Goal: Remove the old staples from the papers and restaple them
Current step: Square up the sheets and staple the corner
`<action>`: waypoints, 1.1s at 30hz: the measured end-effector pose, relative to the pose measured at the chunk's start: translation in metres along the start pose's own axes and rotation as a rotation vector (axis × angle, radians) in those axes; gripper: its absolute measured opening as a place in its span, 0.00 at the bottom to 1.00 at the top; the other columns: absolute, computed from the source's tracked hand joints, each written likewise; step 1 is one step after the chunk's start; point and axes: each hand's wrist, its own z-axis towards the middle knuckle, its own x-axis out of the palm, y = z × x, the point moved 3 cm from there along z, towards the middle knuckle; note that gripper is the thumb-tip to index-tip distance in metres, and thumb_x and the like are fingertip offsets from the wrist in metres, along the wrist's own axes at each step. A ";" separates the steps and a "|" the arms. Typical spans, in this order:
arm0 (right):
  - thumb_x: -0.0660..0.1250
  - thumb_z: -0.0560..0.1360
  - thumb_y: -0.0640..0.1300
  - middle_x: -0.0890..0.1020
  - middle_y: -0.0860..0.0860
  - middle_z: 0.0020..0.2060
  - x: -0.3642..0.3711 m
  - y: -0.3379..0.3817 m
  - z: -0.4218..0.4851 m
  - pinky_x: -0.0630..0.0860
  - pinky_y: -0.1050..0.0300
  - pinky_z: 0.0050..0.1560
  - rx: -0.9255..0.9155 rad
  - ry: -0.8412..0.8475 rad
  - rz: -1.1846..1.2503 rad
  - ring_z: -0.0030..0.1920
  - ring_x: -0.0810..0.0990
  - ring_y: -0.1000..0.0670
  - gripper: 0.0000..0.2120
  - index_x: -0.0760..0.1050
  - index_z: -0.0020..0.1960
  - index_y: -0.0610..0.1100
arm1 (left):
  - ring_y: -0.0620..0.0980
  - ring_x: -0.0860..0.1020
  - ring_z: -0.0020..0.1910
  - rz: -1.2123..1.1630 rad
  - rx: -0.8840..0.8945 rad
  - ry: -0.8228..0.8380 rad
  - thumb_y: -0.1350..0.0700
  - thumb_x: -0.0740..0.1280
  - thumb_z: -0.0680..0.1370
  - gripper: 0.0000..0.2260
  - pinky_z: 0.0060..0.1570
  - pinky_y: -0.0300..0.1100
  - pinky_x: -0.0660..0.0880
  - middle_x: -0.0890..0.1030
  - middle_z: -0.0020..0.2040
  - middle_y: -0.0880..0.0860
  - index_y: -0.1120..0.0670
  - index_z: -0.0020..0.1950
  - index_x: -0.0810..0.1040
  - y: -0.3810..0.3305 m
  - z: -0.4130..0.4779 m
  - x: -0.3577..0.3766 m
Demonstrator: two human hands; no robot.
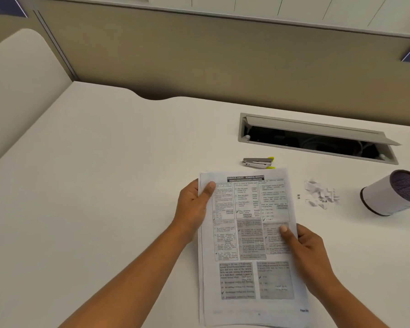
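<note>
Left hand (pixel 192 209), right hand (pixel 305 248), papers (pixel 246 235) gripped between

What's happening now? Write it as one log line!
left hand: holds papers, left edge | right hand: holds papers, right edge | stapler: on desk beyond papers, untouched | paper scraps: right of papers

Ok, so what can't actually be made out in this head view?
All in the head view:
Whether the papers are stapled: the corners are too small and blurred.
Fingers of the left hand and right hand: hidden behind the papers; only the thumbs show.
Cylindrical container: cut off by the right edge, inside dark.
Tiny item beside the paper scraps: too small to identify.
</note>
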 end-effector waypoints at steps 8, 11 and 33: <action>0.64 0.79 0.46 0.88 0.45 0.43 0.003 -0.010 0.004 0.83 0.47 0.45 0.056 0.005 -0.011 0.43 0.87 0.43 0.12 0.82 0.50 0.40 | 0.55 0.86 0.48 -0.078 -0.005 -0.105 0.59 0.67 0.80 0.05 0.47 0.47 0.83 0.87 0.47 0.55 0.57 0.52 0.82 0.021 0.015 -0.010; 0.64 0.79 0.47 0.88 0.44 0.45 0.003 -0.013 0.004 0.82 0.46 0.48 0.083 -0.010 0.031 0.45 0.87 0.42 0.12 0.82 0.53 0.40 | 0.53 0.84 0.48 -0.087 0.017 -0.222 0.63 0.71 0.76 0.05 0.51 0.47 0.82 0.86 0.48 0.56 0.56 0.51 0.83 0.027 0.020 -0.018; 0.68 0.76 0.43 0.88 0.45 0.47 0.002 -0.017 0.015 0.82 0.46 0.51 0.165 0.185 -0.077 0.48 0.87 0.43 0.10 0.82 0.53 0.38 | 0.53 0.84 0.46 0.122 -0.015 -0.297 0.57 0.74 0.74 0.02 0.51 0.49 0.82 0.86 0.43 0.51 0.52 0.46 0.84 0.035 0.029 -0.024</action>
